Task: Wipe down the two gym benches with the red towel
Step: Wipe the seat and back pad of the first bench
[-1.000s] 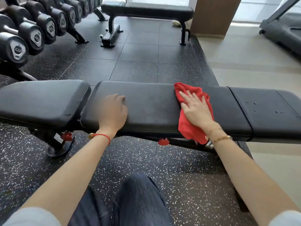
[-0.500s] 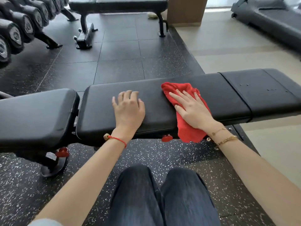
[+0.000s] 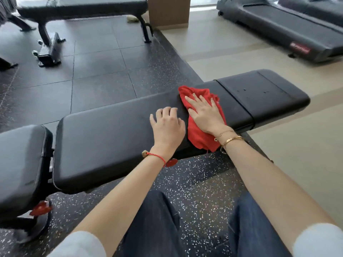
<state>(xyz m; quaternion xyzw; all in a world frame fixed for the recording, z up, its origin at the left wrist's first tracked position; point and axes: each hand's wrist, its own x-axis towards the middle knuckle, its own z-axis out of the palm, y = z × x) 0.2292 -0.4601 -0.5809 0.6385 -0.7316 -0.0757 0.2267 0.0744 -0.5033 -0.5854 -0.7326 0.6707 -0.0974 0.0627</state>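
The step in hand looks to be the wiping of the near gym bench (image 3: 115, 138); the right hand (image 3: 206, 115) lies flat on the red towel (image 3: 199, 135), fingers (image 3: 191, 101) straight and slightly spread, pressing the cloth down, not gripping it; the towel sits bunched under and ahead of those fingers on the long pad, its tail draped over the near edge below the wrist; the left hand (image 3: 168, 125) rests just beside the towel, fingers loosely curled on the pad and holding nothing. The next move probably calls for sweeping the towel along the pad, toward the end section (image 3: 263, 95) beyond the fingers or back past the left hand, with the left hand bracing; the second bench (image 3: 83, 6) stands well apart, far beyond the fingers, apparently not yet reached. That bench is blurred and cut off at the top edge; the near bench's frame is mostly hidden under its pads; whether the pad is already clean cannot be told.
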